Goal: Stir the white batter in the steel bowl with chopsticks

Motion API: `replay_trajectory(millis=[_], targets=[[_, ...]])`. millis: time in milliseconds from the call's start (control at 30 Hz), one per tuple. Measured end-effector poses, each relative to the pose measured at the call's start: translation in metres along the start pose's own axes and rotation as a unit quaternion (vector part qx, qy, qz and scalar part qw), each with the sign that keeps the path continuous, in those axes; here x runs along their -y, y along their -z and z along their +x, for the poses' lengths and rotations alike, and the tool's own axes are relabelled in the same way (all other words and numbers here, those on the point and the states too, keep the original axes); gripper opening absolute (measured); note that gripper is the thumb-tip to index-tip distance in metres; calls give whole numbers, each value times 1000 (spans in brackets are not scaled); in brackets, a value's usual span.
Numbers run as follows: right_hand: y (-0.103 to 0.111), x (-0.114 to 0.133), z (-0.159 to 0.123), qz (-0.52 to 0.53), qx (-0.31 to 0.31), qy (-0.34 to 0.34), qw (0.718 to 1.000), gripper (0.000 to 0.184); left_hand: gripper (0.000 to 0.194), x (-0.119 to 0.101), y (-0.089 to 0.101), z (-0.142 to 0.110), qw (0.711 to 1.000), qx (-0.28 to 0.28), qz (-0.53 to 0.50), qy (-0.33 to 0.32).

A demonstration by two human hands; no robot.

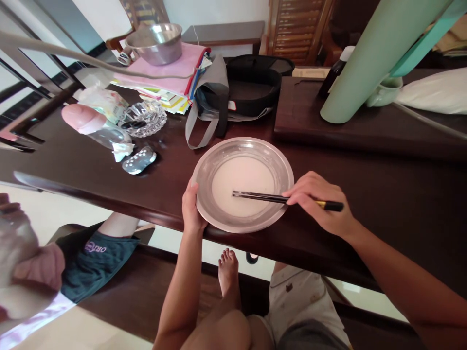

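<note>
A shallow metal bowl [204, 177] with a wide rim stands at the front edge of the dark wooden table. White, milky liquid [242, 180] fills its bottom. My left hand [192, 206] grips the bowl's left side, thumb on the rim and the other fingers hidden beneath. From the right, my right hand [321, 201] holds a pair of black chopsticks [270, 198] with a gold band near the thick end. Their tips reach into the liquid near the bowl's middle.
Behind the bowl lies a grey and black bag [251, 90]. To the left are a glass ashtray [144, 119], a pink-capped bottle [95, 126] and a metal pot [158, 43] on books. A green cylinder [365, 73] stands right. Another person [98, 262] sits at left.
</note>
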State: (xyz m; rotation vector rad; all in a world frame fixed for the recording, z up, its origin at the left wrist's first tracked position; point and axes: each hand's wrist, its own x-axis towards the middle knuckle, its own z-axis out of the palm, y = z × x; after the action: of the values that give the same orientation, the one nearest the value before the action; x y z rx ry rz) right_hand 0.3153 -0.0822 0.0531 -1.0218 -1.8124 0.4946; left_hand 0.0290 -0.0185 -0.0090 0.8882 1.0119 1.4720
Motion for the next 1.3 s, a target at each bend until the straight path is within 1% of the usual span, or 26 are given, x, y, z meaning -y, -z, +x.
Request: replay_trajectory(millis=[33,67,167,200,267,333,367,433,500,533,633,667,700,800,833,900,967,1000,1033,1067,1133,1167,1200,1233,1300], targets=[[0,0,0,-11,6,6,1000,19,39,0,0,0,1000,-1,3,0],[0,0,0,-21,-2,5,1000,18,40,0,0,0,1000,-1,5,0],[1,-2,0,-23,-60,-17,998,24,41,0,0,0,1000,3,8,2],[1,-2,0,-15,-65,-19,998,26,41,0,0,0,1000,5,8,3],[0,-2,0,-4,-38,-5,999,25,39,1,1,0,1000,7,9,0],[-1,-2,0,-12,2,14,1000,18,39,1,1,0,1000,5,9,-6],[0,-2,0,-20,8,17,1000,16,39,1,1,-1,1000,4,10,-9],[1,-3,0,-29,-14,13,999,17,39,1,1,-1,1000,4,10,-10],[2,-3,1,-17,-47,7,999,24,39,0,0,-1,1000,5,8,-3],[2,-2,1,-6,-51,5,999,27,38,0,0,-1,1000,5,5,1],[1,-1,1,3,-10,6,1000,23,35,-1,-1,0,1000,0,-5,4],[1,-1,1,-7,-1,5,1000,20,34,-1,-1,0,1000,-3,-6,2],[1,-1,1,-18,-6,1,1000,19,34,-1,-1,0,1000,-5,-5,1],[2,-1,0,-28,-61,-17,998,24,35,0,-1,0,1000,-4,-1,1],[2,-1,0,-19,-68,-21,997,27,35,0,-1,-1,1000,-3,-1,2],[1,-1,0,-1,-42,-14,999,27,37,0,-2,-1,1000,-2,0,3],[0,-1,0,-3,5,2,1000,20,37,0,-2,-1,1000,-1,4,1],[0,-1,0,-12,16,6,1000,17,38,0,-1,-1,1000,-1,6,-2],[0,-1,0,-23,12,6,1000,15,38,0,-1,0,1000,1,8,-5],[0,-1,0,-32,-6,2,999,15,38,0,-1,0,1000,2,10,-7],[2,-1,0,-28,-50,-10,998,23,39,0,0,0,1000,6,14,-6],[2,-1,0,-16,-63,-14,998,27,40,1,1,0,1000,7,18,-5],[2,-1,0,-3,-63,-15,998,29,42,1,1,0,1000,8,24,-5],[2,0,0,8,-50,-15,999,29,43,1,1,0,1000,7,29,-5],[1,1,0,5,-8,-9,1000,24,44,1,1,0,999,5,34,-8]])
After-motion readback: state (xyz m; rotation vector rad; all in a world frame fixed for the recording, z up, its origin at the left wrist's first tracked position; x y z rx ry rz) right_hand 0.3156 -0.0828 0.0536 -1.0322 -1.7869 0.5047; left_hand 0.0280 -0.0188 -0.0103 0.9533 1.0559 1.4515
